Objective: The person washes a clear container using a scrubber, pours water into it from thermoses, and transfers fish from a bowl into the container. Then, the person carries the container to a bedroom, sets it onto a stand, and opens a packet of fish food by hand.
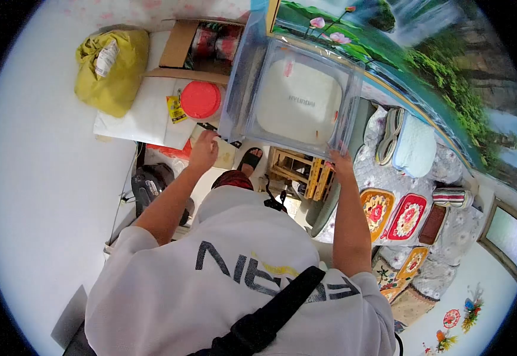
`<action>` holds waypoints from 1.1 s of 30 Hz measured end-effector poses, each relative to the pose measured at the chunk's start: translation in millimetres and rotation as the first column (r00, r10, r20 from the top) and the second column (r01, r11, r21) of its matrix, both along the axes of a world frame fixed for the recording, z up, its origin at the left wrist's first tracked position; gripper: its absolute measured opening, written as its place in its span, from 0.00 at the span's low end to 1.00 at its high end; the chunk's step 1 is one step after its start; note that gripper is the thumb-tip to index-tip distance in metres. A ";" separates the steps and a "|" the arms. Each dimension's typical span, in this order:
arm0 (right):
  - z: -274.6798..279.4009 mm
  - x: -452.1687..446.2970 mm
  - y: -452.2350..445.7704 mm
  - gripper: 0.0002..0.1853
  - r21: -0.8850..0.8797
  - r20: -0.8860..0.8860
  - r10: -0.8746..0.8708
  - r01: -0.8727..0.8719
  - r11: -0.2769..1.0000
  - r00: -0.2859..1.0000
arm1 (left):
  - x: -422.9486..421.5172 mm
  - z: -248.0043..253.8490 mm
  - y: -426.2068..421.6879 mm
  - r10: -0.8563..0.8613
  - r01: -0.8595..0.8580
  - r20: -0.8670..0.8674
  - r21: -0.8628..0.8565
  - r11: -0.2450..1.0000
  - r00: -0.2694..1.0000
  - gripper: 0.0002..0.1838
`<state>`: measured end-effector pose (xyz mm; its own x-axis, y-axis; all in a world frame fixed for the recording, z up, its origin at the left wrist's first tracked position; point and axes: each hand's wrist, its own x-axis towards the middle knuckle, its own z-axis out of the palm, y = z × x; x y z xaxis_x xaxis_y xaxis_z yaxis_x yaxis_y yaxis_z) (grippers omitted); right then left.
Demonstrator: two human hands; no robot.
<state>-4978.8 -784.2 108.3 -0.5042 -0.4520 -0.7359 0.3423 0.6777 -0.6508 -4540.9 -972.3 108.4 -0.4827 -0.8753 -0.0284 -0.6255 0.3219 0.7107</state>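
Observation:
A clear plastic box [348, 113] stands at top centre, with a pale rounded panel bearing faint lettering inside it. At the box's near right corner is my right hand [341, 165], its fingers closed on the edge. My left hand [204, 151] is to the left of the box and apart from it, with curled fingers beside a black strip [227, 137]. Whatever that hand may hold is too small to make out. Just above it is a round red lid [200, 99], with a yellow packet [176, 109] at its left.
A yellow-green bag [111, 74] and an open cardboard box [174, 44] are at upper left. Below the clear box are a wooden stool [291, 166] and a sandalled foot [251, 159]. On the right is a sofa with patterned cushions [405, 217] and a folded light-blue cloth [414, 146].

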 end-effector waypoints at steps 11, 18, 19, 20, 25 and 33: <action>11.1 3.9 -3.5 0.33 0.059 0.033 -0.015 0.013 0.998 0.999 | -24.5 -82.3 -23.6 -0.345 0.273 0.394 0.230 0.934 0.852 0.19; 31.8 12.7 -14.9 0.33 0.109 -0.017 0.086 -0.084 0.991 0.996 | -32.4 -19.8 -8.1 -0.219 0.111 0.375 0.289 0.951 0.901 0.14; 33.3 13.3 -15.0 0.33 0.108 -0.006 0.088 -0.087 0.990 0.996 | -28.6 -23.4 -3.8 -0.129 0.096 0.281 0.130 0.987 0.951 0.13; 34.9 14.3 -15.2 0.33 0.107 0.006 0.091 -0.092 0.990 0.996 | -24.0 -29.1 1.2 -0.053 0.059 0.170 -0.028 0.998 0.984 0.12; 26.2 7.7 -11.0 0.34 0.071 0.012 0.102 -0.102 0.992 0.995 | 16.8 -21.3 10.6 0.314 -0.316 -0.060 -0.029 0.948 0.948 0.09; 27.1 11.3 -10.9 0.34 0.050 -0.012 0.078 -0.077 0.996 0.997 | 162.0 -87.8 -94.1 0.831 -0.826 -0.064 0.096 0.556 0.552 0.09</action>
